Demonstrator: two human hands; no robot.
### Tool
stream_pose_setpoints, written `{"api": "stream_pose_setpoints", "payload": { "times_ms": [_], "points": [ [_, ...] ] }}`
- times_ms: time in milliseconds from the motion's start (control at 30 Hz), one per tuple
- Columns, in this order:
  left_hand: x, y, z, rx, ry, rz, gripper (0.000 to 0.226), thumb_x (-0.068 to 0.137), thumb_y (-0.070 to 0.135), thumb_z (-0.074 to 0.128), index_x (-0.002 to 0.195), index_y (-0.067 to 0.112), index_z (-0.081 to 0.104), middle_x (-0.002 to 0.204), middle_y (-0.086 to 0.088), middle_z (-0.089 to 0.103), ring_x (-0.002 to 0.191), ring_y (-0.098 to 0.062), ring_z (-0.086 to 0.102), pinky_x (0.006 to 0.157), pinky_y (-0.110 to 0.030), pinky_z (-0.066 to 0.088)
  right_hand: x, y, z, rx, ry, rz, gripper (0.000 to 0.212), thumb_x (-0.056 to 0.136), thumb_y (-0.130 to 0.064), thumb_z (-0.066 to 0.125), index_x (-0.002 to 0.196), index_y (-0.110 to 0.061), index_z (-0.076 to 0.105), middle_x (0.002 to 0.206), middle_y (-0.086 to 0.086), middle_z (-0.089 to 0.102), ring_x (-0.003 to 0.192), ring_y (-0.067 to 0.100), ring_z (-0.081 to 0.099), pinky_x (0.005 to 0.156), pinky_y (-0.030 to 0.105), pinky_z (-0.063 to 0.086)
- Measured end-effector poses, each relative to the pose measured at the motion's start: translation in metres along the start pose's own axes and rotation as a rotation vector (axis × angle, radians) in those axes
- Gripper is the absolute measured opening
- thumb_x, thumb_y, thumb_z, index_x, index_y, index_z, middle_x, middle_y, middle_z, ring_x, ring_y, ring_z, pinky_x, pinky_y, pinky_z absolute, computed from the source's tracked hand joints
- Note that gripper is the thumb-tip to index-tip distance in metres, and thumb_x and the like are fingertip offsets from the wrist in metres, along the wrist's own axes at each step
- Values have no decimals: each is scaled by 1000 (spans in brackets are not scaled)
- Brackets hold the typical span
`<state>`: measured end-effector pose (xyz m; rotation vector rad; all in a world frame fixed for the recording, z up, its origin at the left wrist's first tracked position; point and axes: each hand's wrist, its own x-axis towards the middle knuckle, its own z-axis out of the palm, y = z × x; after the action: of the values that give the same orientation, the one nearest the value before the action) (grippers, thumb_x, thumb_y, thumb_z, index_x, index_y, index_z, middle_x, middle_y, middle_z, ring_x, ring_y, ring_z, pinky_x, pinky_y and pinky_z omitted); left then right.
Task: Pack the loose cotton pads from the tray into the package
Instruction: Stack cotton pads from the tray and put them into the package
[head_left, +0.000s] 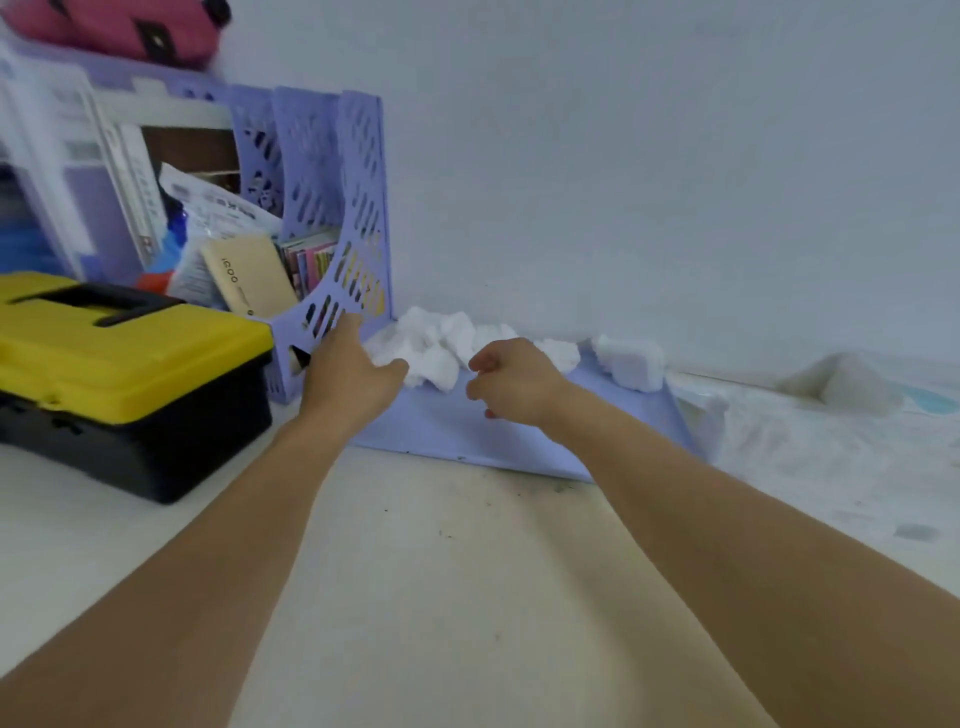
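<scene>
A lilac tray (467, 431) lies against the wall with a heap of loose white cotton pads (441, 338) along its far side. A squarish stack of pads (631, 364) sits at the tray's right end. My left hand (348, 374) reaches over the tray's left edge, fingers extended, its thumb touching the pads. My right hand (511, 379) hovers over the tray's middle with fingers loosely curled and nothing visibly held. A crumpled clear plastic package (706, 410) seems to lie just right of the tray.
A yellow and black toolbox (124, 374) stands at the left. Behind it a lilac perforated file rack (332, 208) holds boxes and papers. A pale cloth (841, 447) covers the table's right side. The wall is close behind the tray.
</scene>
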<state>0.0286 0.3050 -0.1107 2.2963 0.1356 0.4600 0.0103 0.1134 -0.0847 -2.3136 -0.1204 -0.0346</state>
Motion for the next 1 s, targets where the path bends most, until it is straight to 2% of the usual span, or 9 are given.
{"api": "stream_pose_setpoints", "payload": {
  "times_ms": [133,233,333,500,600,667,767,900,1000],
  "points": [
    [13,-11,12,-48,-215,28,57,96,20,57,149,21,37,136,-5,52,119,-30,53,86,-34,42,38,-14,38,21,-40,56,37,93,-9,55,129,2,55,123,22,62,115,40,61,98,44,52],
    [18,-18,16,120,-301,148,55,80,41,49,133,29,53,130,0,61,113,-30,59,92,-44,52,61,-19,50,-75,-84,94,38,94,-10,53,130,0,59,125,19,62,101,28,58,93,37,49],
    [18,-21,19,205,-269,180,46,86,33,61,130,20,58,127,-6,65,110,-33,61,89,-45,54,69,-21,54,-13,-104,133,38,92,-7,52,130,-2,61,111,11,59,94,23,52,92,39,51],
    [20,-24,24,178,-189,216,36,84,27,73,117,14,64,113,-9,69,103,-33,63,76,-36,51,56,-24,54,264,-102,213,36,91,0,51,126,1,62,102,12,58,88,25,53,70,30,47],
    [13,-17,26,170,-201,230,33,78,35,76,107,20,66,101,-5,71,94,-30,65,71,-34,49,41,-22,45,367,-55,292,22,91,-3,56,112,-1,64,84,13,60,73,24,54,72,34,48],
    [2,-5,31,154,-239,238,33,74,44,78,98,24,68,89,4,69,83,-21,64,68,-30,48,31,-13,33,442,-24,314,24,91,-7,61,114,1,63,95,17,67,83,28,64,78,37,59],
    [-22,15,44,94,-285,282,44,65,54,73,94,21,68,84,4,67,83,-22,65,69,-32,49,9,3,8,561,15,353,29,91,-5,65,119,5,63,112,25,68,90,33,67,70,37,62],
    [-50,53,65,-52,-288,308,12,80,23,73,83,25,61,83,4,67,80,-20,64,60,-25,42,-26,28,-35,617,85,361,22,93,-8,67,110,4,68,97,21,72,80,31,71,71,37,63],
    [-67,87,86,-299,-320,188,11,79,32,72,81,22,67,77,2,69,77,-21,67,67,-36,58,-44,50,-67,649,244,294,7,90,-11,72,94,-5,72,87,13,71,74,24,69,70,33,61]
  ]
}}
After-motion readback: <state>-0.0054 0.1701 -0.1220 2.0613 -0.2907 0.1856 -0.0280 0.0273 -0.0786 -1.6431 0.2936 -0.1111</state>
